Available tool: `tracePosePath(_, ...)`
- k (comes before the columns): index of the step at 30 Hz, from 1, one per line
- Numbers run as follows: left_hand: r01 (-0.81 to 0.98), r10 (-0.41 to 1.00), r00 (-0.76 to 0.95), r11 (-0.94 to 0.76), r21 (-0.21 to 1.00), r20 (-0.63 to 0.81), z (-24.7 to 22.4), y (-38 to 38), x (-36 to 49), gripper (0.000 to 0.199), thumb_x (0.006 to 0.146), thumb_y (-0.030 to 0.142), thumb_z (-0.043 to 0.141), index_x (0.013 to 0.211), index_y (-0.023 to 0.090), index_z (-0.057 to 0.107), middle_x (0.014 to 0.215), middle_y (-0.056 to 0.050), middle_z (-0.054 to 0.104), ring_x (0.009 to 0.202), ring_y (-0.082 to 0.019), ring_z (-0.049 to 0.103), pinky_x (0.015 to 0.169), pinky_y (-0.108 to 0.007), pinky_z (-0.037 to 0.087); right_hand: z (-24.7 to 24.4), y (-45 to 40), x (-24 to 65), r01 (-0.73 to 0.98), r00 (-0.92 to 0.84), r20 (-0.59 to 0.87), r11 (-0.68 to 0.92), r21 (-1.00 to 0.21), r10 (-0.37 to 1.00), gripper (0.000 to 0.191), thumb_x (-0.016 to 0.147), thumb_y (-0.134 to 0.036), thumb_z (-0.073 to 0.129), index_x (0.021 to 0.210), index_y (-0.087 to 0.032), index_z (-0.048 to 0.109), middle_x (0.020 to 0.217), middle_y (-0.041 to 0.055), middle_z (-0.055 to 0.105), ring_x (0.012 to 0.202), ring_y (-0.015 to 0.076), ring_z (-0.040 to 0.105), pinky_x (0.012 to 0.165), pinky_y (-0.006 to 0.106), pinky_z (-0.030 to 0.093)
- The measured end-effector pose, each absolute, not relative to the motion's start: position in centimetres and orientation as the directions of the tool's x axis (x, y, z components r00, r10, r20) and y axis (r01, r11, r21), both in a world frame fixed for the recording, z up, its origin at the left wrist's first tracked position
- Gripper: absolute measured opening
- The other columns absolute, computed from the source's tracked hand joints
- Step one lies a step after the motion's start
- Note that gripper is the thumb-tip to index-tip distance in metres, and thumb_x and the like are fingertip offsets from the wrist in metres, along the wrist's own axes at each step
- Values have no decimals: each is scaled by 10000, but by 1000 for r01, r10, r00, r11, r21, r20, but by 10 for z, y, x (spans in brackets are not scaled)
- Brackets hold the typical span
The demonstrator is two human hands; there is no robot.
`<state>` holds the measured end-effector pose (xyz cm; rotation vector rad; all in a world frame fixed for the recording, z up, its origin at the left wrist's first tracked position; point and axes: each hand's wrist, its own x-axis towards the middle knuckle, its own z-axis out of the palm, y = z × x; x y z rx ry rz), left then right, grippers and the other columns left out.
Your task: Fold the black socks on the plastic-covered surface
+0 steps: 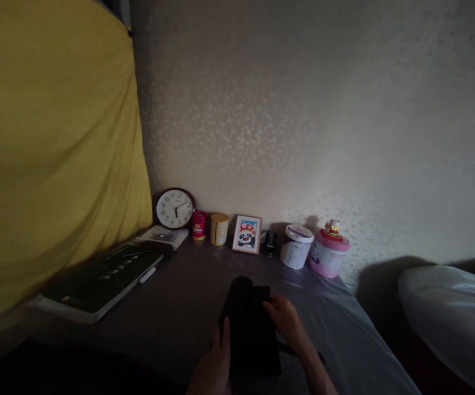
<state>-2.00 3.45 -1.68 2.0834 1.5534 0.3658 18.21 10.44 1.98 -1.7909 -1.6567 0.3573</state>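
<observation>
A black item (253, 334), too dark to make out in detail, lies on the grey tabletop (196, 285) near the front. It has a rounded part at its upper left and a squarer flap at its upper right. Along its left edge rests my left hand (216, 356), thumb and fingers against its side. My right hand (284, 315) pinches the upper right edge of the flap between thumb and fingers. A dark strap-like piece (289, 349) sticks out to the right under my right forearm.
Along the wall stand a clock (175, 208), a red can (199, 225), a yellow tin (219, 229), a framed panda picture (247, 234), a white tub (297, 247) and a pink tub (328, 255). A large green book (109, 277) lies left, beside a yellow curtain (56, 137).
</observation>
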Motion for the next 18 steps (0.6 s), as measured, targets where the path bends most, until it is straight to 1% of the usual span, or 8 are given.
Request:
tracePosePath(2,818,950,302,-214,533,-81,-18,36,-20,931,682,159,534,1406,172,-51,1475,-232,64,1037,-262,579,808,-300,446,24,106,177,787,138,256,52,-615,957,210,723,-317,517,777,-169,656,748,70,696,724,219,635,623,281,416)
tracePosePath(4,832,956,281,-200,518,-83,-19,38,-19,937,677,160,538,1407,176,-50,1474,-238,60,1003,-260,597,795,-306,450,31,109,172,772,118,262,78,-631,958,192,717,-315,525,767,-183,655,755,55,697,722,209,633,622,276,416)
tracePosePath(8,855,965,240,-157,494,-108,-21,38,-16,911,680,166,535,1411,169,-9,1466,-255,68,902,-245,636,739,-312,463,45,119,160,671,79,208,102,-735,975,206,704,-312,541,785,-165,660,758,56,699,713,204,638,624,279,436)
tracePosePath(10,852,968,231,-152,500,-100,-23,38,-15,883,691,174,523,1412,163,14,1464,-252,94,908,-246,635,739,-313,464,47,125,151,597,82,168,86,-797,982,242,697,-320,551,833,-150,658,745,54,698,715,206,643,615,278,450)
tracePosePath(12,840,968,238,-167,517,-74,-26,37,-15,845,706,183,503,1413,160,40,1460,-241,139,945,-247,624,766,-310,462,45,130,140,543,100,158,79,-836,982,291,692,-340,563,889,-144,651,738,48,695,714,205,644,604,276,458)
tracePosePath(14,830,968,245,-180,528,-56,-31,38,-16,785,718,178,474,1411,161,105,1453,-221,195,978,-251,613,796,-320,462,40,134,126,521,133,185,90,-849,974,343,689,-349,574,952,-139,637,722,43,688,714,204,641,612,275,460)
tracePosePath(16,832,967,250,-189,521,-50,-36,39,-18,702,719,154,443,1387,152,229,1442,-209,242,992,-265,607,818,-349,465,33,136,111,522,162,215,101,-847,963,389,689,-339,580,1013,-128,616,683,35,677,706,203,633,626,275,453)
tracePosePath(18,848,965,251,-179,498,-80,-39,40,-20,613,711,127,424,1322,112,372,1424,-225,272,999,-296,601,826,-393,466,26,138,98,528,169,218,99,-844,961,436,706,-332,568,1076,-104,582,633,22,659,673,197,621,625,272,443)
